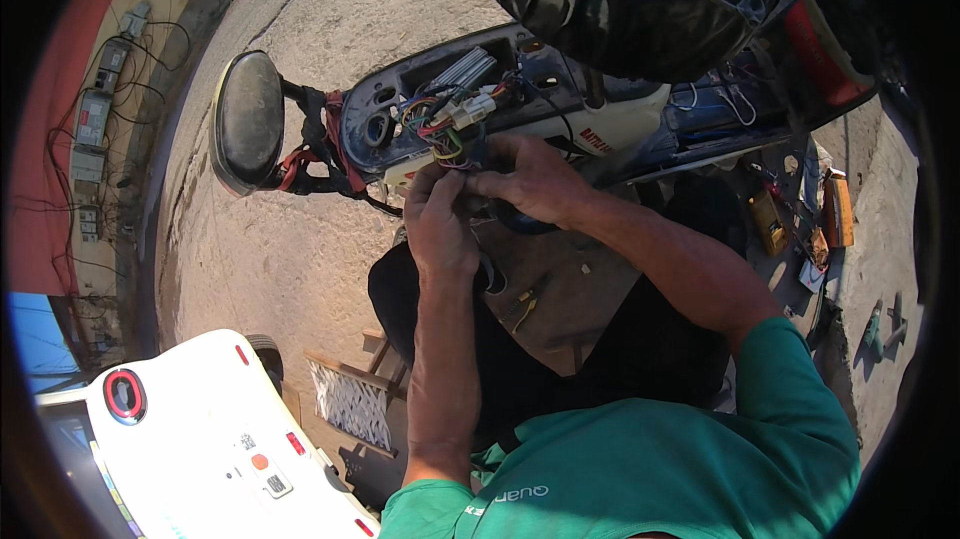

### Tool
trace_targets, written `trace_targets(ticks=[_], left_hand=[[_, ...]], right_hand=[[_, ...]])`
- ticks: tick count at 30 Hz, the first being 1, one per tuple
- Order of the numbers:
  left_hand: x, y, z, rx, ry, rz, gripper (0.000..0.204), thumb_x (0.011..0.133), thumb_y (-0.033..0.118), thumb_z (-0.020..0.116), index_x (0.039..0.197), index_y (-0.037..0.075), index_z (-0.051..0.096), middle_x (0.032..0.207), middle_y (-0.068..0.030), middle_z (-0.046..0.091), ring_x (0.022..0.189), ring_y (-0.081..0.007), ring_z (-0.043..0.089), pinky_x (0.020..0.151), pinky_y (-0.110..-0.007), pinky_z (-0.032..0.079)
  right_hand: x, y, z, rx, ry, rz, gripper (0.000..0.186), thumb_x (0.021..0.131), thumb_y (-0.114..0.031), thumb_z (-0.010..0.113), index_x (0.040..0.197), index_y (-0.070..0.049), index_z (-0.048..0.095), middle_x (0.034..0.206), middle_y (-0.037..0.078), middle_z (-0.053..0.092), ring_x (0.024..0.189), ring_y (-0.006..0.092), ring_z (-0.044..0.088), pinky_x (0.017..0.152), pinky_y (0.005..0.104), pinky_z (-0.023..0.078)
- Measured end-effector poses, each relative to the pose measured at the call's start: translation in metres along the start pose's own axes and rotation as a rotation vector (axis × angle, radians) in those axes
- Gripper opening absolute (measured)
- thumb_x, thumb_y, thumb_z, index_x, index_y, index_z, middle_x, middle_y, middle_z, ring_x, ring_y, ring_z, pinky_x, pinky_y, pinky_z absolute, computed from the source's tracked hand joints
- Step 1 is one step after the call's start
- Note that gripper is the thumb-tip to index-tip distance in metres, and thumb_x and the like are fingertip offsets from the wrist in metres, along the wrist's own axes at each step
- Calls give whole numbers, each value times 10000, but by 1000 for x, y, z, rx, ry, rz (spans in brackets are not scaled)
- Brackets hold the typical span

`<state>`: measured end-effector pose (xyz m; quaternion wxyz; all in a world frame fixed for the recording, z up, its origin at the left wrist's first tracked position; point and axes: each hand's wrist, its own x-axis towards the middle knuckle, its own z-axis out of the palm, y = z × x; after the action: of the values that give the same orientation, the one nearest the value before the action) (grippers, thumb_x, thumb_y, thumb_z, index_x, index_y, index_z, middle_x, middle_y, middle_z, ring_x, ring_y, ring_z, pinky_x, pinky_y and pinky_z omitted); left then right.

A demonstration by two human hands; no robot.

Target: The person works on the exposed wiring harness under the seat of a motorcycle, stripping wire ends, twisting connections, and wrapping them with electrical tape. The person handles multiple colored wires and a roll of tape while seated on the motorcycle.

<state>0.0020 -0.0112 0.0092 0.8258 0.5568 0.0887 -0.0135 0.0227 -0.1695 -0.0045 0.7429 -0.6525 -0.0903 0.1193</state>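
An electric scooter with its seat off stands in front of me, its dark open frame (363, 111) exposed. From its bay rises a bundle of coloured wires (447, 147) with a white plug connector (468, 112), beside a finned metal box (468, 70). My left hand (440, 229) is closed, thumb and fingers pinching the lower end of the wires. Against it, my right hand (530, 179) is closed too, its thumb and fingertips meeting the left ones at the same wires. The exact spot between the fingertips is hidden.
A dark padded backrest (250, 109) juts out at left, and a black seat (600, 9) hangs over the scooter. Yellow-handled pliers (525, 307) lie on the ground between my knees. A woven stool (350, 404) and a white vehicle (200, 439) are at lower left; boxes (838, 209) at right.
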Motion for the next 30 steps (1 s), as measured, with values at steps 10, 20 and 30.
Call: trace_targets(ticks=[10,20,30], left_hand=[[0,-9,-16,-228,-145,-34,161,1006,52,577,1141,7,651,1000,-118,734,864,-202,707,762,-344,580],[-3,-20,-23,-283,-140,-7,116,1018,60,574,1099,18,646,948,-107,718,759,-187,664,733,-351,586],[-1,-11,-22,-99,-80,-49,169,1016,79,520,1128,24,635,820,-5,610,631,-64,526,540,-195,416]], right_hand=[[-7,-14,1,83,-71,89,364,915,-161,722,1229,20,699,1112,95,740,1013,148,673,897,336,526],[-2,4,0,61,-83,138,369,912,-194,744,1189,48,707,1047,113,752,951,170,697,853,334,541],[-5,-4,2,162,-101,187,285,984,-253,694,1057,15,758,869,35,691,790,102,606,725,293,486]])
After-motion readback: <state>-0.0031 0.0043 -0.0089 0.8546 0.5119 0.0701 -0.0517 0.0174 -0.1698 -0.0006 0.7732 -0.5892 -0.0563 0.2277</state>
